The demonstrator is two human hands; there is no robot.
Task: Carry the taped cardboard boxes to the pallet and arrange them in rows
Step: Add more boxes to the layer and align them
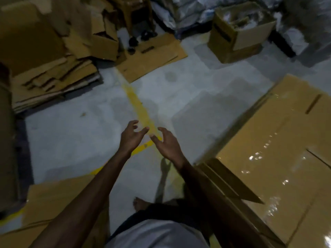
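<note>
both hands reach forward over the grey floor (75, 140), empty, fingers spread and curled; the left hand (131, 136) and right hand (168, 145) are close together but not touching, above a yellow floor line (141, 110). the taped cardboard box (279, 158), its top glossy with clear tape, lies just right of the right forearm, untouched. flattened cardboard (53, 81) is stacked at far left; an open box (240, 31) stands well beyond.

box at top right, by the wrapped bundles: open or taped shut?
Open. The cardboard box has no closed top; loose pale contents show inside. What they are is too blurred to tell.
</note>
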